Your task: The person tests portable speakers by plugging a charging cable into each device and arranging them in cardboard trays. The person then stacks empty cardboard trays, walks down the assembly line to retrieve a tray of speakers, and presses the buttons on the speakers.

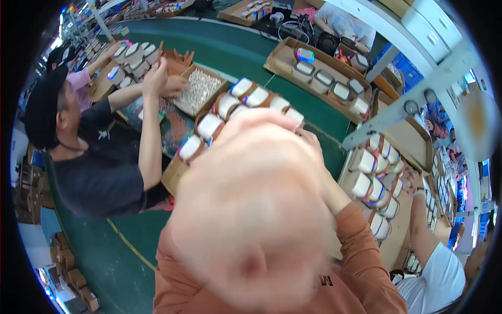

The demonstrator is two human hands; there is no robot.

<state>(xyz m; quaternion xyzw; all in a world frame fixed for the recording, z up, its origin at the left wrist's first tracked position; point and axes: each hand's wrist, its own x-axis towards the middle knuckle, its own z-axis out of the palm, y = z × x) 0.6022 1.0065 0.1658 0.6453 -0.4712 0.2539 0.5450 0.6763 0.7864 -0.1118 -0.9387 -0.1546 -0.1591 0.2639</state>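
Observation:
My left hand (256,193) is very close to the camera, large and smeared by motion, and covers the middle of the view. Its fingers cannot be made out. Behind it, partly covered, my right hand (312,142) reaches forward from an orange-brown sleeve (361,230). Only some of its fingers show, and whether they hold anything is hidden. Just beyond it is a row of white rounded box-like items with brown straps, the nearest being a white item (294,116). Another white item (210,126) stands to the left of my hands.
At left, a co-worker in a dark shirt (99,162) works beside a box of small pale pieces (201,86). A carton (282,52) of similar items lies ahead. At right, a co-worker's hand (414,180) is near more white items (361,184). A metal post (387,118) stands between.

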